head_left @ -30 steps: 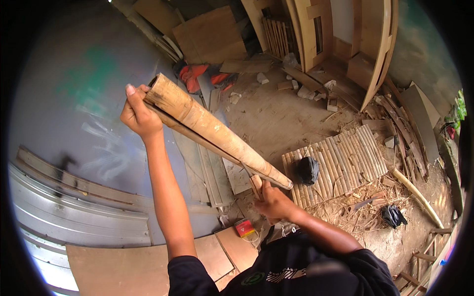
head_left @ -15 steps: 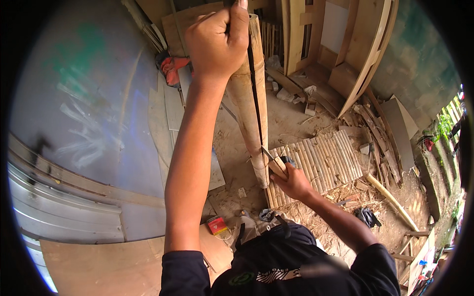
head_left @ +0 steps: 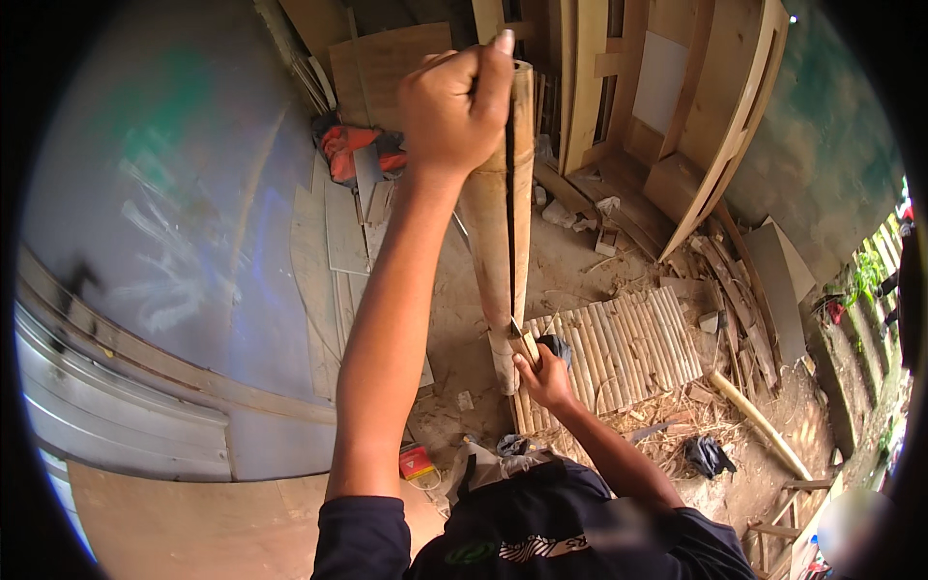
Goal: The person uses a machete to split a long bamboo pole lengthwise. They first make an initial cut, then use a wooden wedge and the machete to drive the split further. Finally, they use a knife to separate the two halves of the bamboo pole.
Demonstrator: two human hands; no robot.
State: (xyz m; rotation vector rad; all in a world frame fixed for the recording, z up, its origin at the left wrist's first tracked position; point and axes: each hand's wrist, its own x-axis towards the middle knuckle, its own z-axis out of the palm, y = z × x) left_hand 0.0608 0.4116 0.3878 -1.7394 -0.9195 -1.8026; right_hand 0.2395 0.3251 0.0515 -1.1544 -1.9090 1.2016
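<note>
Though slightly aslant, bamboo pole [head_left: 491, 232] near-vertical in view, far end downward.

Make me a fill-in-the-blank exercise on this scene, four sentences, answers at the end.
1. The left hand grips the split bamboo pole near its ____ end.
2. The right hand holds a tool nearer the pole's ____ end.
3. In the picture, most of the slatted bamboo panel lies to the ____ of the pole.
4. The small box near the person is mainly ____.

Missing words: upper; lower; right; red.
</note>
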